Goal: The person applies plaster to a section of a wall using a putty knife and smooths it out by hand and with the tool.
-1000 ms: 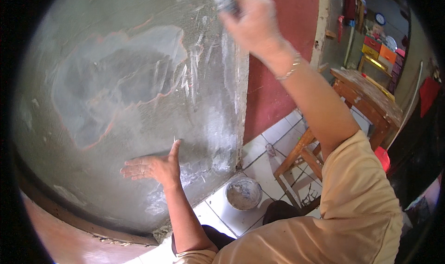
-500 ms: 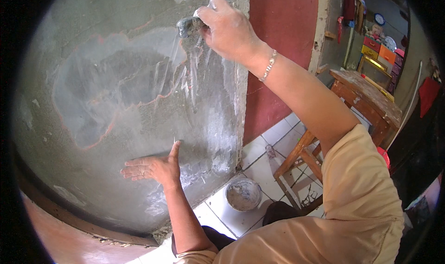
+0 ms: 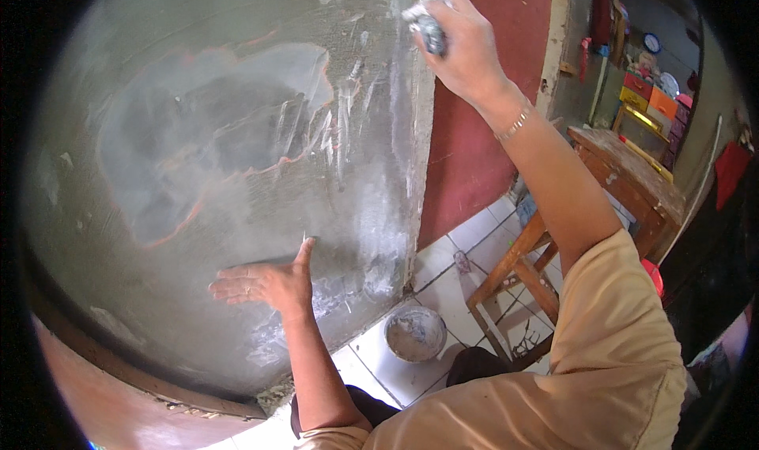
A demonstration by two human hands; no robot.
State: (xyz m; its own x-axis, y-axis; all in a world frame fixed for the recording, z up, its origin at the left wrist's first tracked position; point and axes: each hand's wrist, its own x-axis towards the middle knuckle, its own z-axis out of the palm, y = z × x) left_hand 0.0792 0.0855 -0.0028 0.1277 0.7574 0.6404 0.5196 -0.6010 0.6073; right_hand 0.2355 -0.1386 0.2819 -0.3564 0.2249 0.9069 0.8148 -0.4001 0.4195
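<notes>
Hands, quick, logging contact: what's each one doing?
Left hand: open, flat against the grey wall.
Right hand: closed around a grey wad.

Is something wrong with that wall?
Yes. The grey wall has a big patch edged in orange where the surface looks worn away, with white scratchy streaks beside it, under the right hand.

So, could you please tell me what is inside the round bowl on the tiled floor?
The bowl holds pale grey-white paste smeared over its inside. Its bottom is covered by that paste, so nothing beneath can be seen.
</notes>
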